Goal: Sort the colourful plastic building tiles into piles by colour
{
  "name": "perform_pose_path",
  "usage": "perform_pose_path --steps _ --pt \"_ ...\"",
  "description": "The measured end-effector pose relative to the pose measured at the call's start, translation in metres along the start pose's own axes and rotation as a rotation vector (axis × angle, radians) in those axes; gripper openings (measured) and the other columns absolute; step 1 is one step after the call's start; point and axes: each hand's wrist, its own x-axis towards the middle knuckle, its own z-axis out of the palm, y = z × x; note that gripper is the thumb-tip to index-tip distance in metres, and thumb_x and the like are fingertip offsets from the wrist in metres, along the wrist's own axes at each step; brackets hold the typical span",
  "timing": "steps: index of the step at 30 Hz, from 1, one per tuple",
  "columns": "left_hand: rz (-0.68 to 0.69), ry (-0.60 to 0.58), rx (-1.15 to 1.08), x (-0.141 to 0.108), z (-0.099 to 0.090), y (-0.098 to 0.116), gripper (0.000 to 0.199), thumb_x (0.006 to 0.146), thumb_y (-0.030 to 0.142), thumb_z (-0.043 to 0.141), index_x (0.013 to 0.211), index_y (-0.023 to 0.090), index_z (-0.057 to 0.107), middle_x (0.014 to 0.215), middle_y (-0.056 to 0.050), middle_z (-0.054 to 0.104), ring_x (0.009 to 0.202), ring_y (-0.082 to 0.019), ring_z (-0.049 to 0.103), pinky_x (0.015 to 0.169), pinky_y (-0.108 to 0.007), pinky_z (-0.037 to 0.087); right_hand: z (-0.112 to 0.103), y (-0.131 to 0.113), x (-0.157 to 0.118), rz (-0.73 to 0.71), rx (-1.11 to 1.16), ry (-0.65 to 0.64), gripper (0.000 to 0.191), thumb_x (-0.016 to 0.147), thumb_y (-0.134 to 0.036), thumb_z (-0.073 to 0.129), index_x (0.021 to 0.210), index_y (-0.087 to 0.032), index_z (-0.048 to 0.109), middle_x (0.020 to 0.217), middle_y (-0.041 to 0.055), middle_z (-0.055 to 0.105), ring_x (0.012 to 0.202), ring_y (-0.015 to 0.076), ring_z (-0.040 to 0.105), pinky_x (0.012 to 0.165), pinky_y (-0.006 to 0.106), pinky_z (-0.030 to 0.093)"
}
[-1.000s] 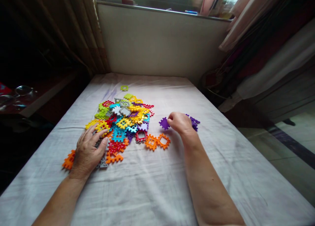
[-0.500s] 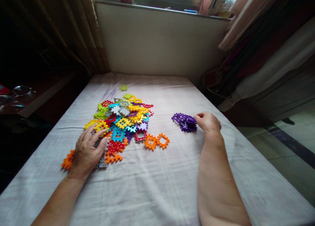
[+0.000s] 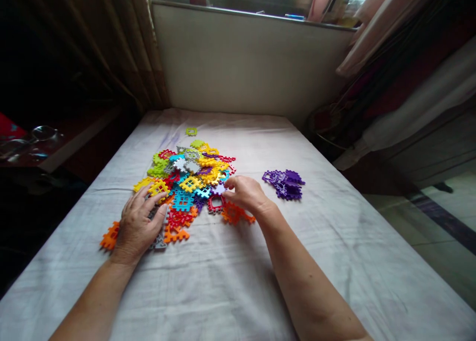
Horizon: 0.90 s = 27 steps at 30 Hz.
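My left hand (image 3: 138, 226) rests on the near left side of a mixed pile of toothed plastic building tiles, fingers spread by a yellow tile (image 3: 158, 188) and grey tiles (image 3: 159, 242). My right hand (image 3: 246, 196) is at the pile's right edge. Its thumb and index finger are apart beside a pale purple tile (image 3: 218, 188); whether they touch it I cannot tell. Under that hand lie orange tiles (image 3: 233, 213), partly hidden. A red frame tile (image 3: 215, 203) and a blue window tile (image 3: 182, 200) are close by. Purple tiles (image 3: 283, 185) form a separate heap to the right.
A pale sheet (image 3: 208, 286) covers the table. One lime frame tile (image 3: 191, 132) lies alone at the back. Behind stands a low wall (image 3: 238, 63) below a window. Curtains (image 3: 122, 48) hang at left, and glasses (image 3: 44, 133) sit on a side surface.
My right hand has let go of the purple tiles and moved left to the mixed pile. The left hand stays on the pile. The view has shifted slightly.
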Motion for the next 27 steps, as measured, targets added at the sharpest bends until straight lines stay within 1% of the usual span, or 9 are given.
perform_pose_path --steps 3,6,9,11,14,16,19,23,27 --pt "-0.009 0.005 -0.004 0.0 0.001 0.001 0.034 0.093 0.041 0.05 0.116 0.026 0.07 0.14 -0.012 0.059 0.132 -0.033 0.054 0.114 -0.055 0.042 0.006 -0.007 -0.001 -0.069 -0.04 0.001 0.025 0.091 -0.035 0.061 0.111 -0.029 0.075 0.117 0.0046 0.073 0.109 0.0204 0.066 0.087 0.026 0.048" --pt "-0.027 0.007 -0.017 0.0 0.001 0.002 0.033 0.092 0.04 0.052 0.116 0.028 0.07 0.141 -0.01 0.059 0.133 -0.032 0.053 0.115 -0.055 0.041 0.006 -0.009 -0.002 -0.087 -0.075 -0.006 0.023 0.092 -0.03 0.059 0.105 -0.028 0.077 0.113 0.0058 0.073 0.106 0.0203 0.066 0.084 0.026 0.048" --pt "-0.035 0.0 -0.026 0.0 0.001 0.002 0.033 0.091 0.038 0.053 0.118 0.029 0.07 0.142 -0.008 0.058 0.133 -0.032 0.053 0.115 -0.055 0.04 -0.005 -0.006 -0.005 -0.07 -0.067 -0.002 0.02 0.09 -0.028 0.06 0.1 -0.028 0.078 0.112 0.0047 0.074 0.104 0.0193 0.067 0.083 0.024 0.047" --pt "-0.027 -0.003 -0.026 0.0 0.001 0.001 0.033 0.091 0.038 0.053 0.118 0.029 0.07 0.143 -0.009 0.058 0.133 -0.032 0.053 0.115 -0.055 0.041 -0.016 0.003 -0.007 -0.027 -0.051 0.004 0.019 0.089 -0.029 0.062 0.098 -0.029 0.079 0.111 0.0032 0.075 0.102 0.0188 0.068 0.082 0.023 0.046" --pt "-0.015 0.001 -0.015 0.0 0.002 0.0 0.034 0.092 0.039 0.052 0.117 0.028 0.071 0.141 -0.01 0.059 0.133 -0.033 0.053 0.114 -0.055 0.041 -0.033 0.026 -0.01 0.1 -0.036 0.017 0.02 0.088 -0.029 0.062 0.097 -0.028 0.08 0.104 0.0029 0.078 0.095 0.0191 0.07 0.077 0.023 0.046" --pt "-0.01 0.006 -0.008 0.0 0.002 -0.001 0.034 0.092 0.04 0.051 0.117 0.027 0.071 0.14 -0.011 0.06 0.133 -0.033 0.053 0.114 -0.055 0.041 -0.041 0.048 -0.013 0.244 -0.026 0.055 0.022 0.088 -0.032 0.062 0.098 -0.028 0.08 0.097 0.0035 0.079 0.089 0.0196 0.07 0.074 0.024 0.046" --pt "-0.002 0.013 -0.009 0.0 0.002 -0.002 0.034 0.092 0.041 0.051 0.116 0.027 0.071 0.14 -0.011 0.06 0.131 -0.033 0.055 0.113 -0.055 0.042 -0.049 0.085 -0.017 0.485 -0.019 0.171 0.025 0.086 -0.037 0.062 0.099 -0.027 0.081 0.093 0.005 0.079 0.087 0.0207 0.071 0.073 0.026 0.047" --pt "-0.008 0.012 -0.024 0.0 0.003 -0.003 0.033 0.092 0.04 0.052 0.116 0.03 0.071 0.139 -0.009 0.061 0.132 -0.033 0.055 0.114 -0.056 0.042 -0.047 0.129 -0.024 0.688 -0.035 0.277 0.025 0.084 -0.038 0.062 0.095 -0.027 0.081 0.087 0.006 0.078 0.085 0.022 0.071 0.071 0.028 0.049" --pt "-0.002 0.023 -0.022 0.0 0.003 -0.004 0.032 0.092 0.041 0.052 0.116 0.03 0.071 0.137 -0.009 0.062 0.132 -0.033 0.055 0.114 -0.056 0.042 -0.04 0.15 -0.027 0.769 -0.036 0.285 0.023 0.081 -0.039 0.065 0.091 -0.027 0.081 0.089 0.0059 0.078 0.084 0.0224 0.071 0.068 0.029 0.049"
